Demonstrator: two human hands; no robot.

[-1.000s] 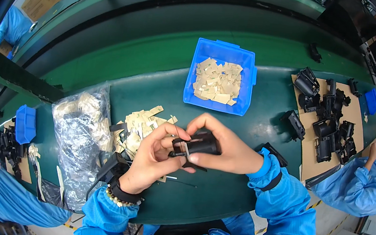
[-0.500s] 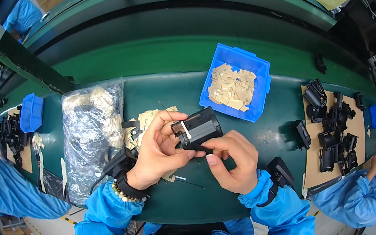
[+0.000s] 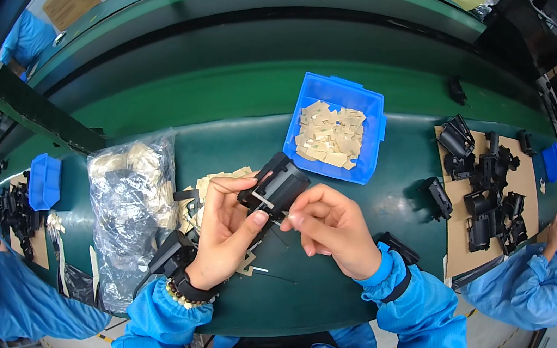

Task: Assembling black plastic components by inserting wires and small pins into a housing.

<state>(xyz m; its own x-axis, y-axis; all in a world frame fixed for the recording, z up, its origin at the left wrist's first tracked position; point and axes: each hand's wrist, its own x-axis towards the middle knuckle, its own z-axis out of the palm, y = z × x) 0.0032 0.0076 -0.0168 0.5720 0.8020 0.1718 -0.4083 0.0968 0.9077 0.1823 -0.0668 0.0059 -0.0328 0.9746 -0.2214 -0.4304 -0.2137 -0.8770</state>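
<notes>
Left hand [image 3: 222, 237] grips one boxy black part [image 3: 284, 183]; right hand [image 3: 336, 229]: grip unclear. One blue bin [image 3: 340, 92] holds flat pieces [image 3: 331, 136].

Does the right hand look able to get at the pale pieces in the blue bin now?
Likely yes: the pale pieces lie in the open-topped blue bin, and nothing visible blocks the right hand, though it is beside the black part.

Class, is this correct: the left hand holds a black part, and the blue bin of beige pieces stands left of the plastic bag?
Not left: the head view shows the blue bin of beige pieces right of the plastic bag. The left hand does hold a black part.
</notes>
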